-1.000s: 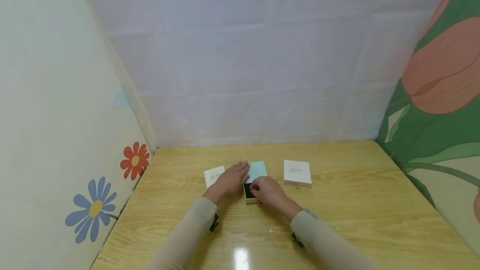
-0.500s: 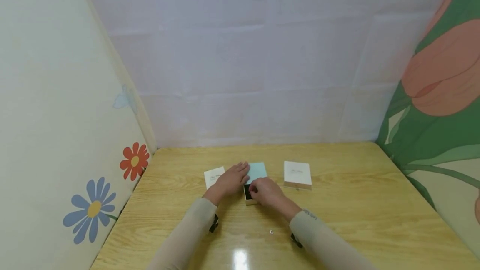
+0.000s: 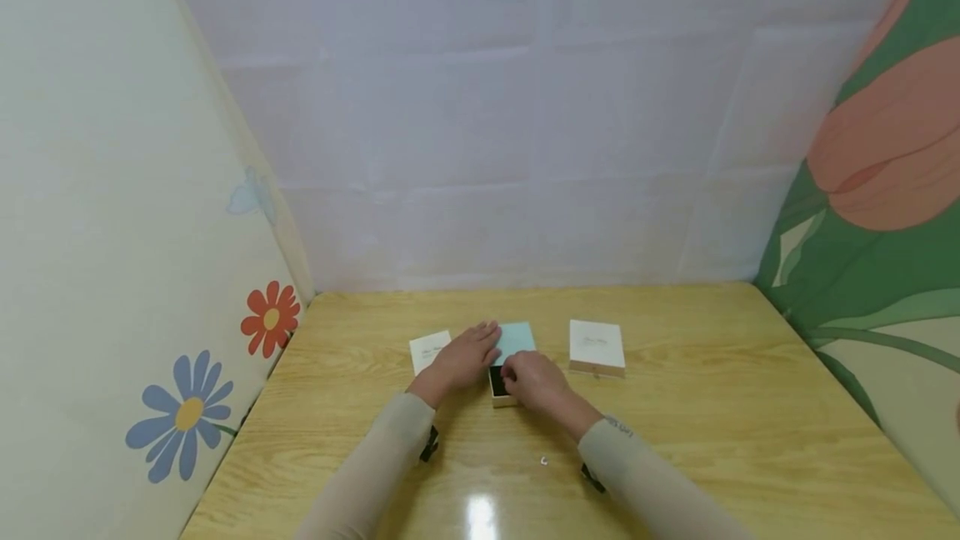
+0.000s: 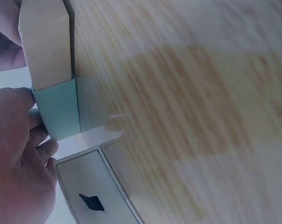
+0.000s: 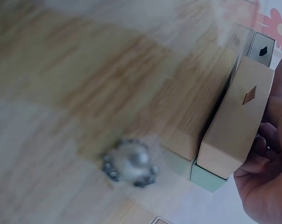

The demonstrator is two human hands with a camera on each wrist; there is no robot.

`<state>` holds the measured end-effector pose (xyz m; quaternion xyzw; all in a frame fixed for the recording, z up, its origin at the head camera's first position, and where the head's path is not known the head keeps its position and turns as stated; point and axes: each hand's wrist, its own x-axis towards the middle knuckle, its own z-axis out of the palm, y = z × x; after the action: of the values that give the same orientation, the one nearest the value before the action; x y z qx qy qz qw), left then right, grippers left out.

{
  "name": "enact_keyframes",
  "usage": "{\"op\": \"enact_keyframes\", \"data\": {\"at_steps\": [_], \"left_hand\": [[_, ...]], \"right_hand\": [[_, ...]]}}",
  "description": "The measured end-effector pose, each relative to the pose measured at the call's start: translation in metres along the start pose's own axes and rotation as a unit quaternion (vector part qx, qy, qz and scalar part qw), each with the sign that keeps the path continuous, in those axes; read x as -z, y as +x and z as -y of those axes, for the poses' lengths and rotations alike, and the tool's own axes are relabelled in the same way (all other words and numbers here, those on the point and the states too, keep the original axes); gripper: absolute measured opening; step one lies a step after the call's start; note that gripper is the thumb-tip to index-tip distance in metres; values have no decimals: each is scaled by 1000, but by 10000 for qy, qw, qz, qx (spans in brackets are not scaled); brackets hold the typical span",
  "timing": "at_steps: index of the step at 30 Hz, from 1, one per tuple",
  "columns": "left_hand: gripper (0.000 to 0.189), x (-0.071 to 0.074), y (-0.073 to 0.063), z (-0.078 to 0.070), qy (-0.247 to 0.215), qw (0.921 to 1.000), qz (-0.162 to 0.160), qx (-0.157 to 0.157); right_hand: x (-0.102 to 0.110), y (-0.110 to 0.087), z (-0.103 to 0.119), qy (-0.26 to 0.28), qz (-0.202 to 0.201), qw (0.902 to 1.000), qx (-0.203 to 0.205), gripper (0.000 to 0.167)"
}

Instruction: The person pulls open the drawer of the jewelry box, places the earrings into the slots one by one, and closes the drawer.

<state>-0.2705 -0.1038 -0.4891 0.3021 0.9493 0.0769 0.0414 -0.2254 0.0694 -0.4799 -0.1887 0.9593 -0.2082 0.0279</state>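
A small jewelry box lies mid-table: a teal sleeve (image 3: 516,338) with a cream drawer (image 3: 506,402) slid out toward me, black inside. My left hand (image 3: 467,356) rests on the sleeve's left side, fingers stretched over its top. In the left wrist view, the thumb tip meets the edge of the teal sleeve (image 4: 59,112). My right hand (image 3: 537,382) bends its fingers down into the drawer; I cannot tell whether they pinch anything. A pearl-like ornament ringed with sparkling stones (image 5: 130,162) lies on the table, blurred in the right wrist view and tiny in the head view.
A white lettered box (image 3: 596,343) stands to the right of the teal one. Another white box (image 3: 429,350) sits at the left, partly behind my left hand. White cloth (image 3: 525,148) hangs behind the wooden table (image 3: 712,407), with printed flower panels at both sides.
Both hands stay in place over the teal box, with only slight shifts of the right fingers in the drawer. The boxes and the pearl ornament keep their spots.
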Motion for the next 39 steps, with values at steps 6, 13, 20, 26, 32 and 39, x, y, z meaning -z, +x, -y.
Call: {"op": "enact_keyframes", "data": {"at_steps": [6,13,20,26,32,39], "left_hand": [[54,-2,2,1,-16,10000,8,42],[54,-2,3,1,64,10000,18,13],[55,-2,2,1,-7,10000,10,31],[55,-4,5,3,-1,10000,20,57],[55,-5,5,3,61,10000,9,-13],[55,-4,4,3,56,10000,52,22]], "right_hand": [[0,1,-1,-78,2,9999,84,4],[2,-3,0,-45,-12,9999,133,6],[4,-5,1,-6,18,9999,112,9],[3,-4,-1,23,37,10000,82,8],[3,-4,-3,108,27,9999,33,7],[6,-5,-3,200,-13,9997,100,4]]}}
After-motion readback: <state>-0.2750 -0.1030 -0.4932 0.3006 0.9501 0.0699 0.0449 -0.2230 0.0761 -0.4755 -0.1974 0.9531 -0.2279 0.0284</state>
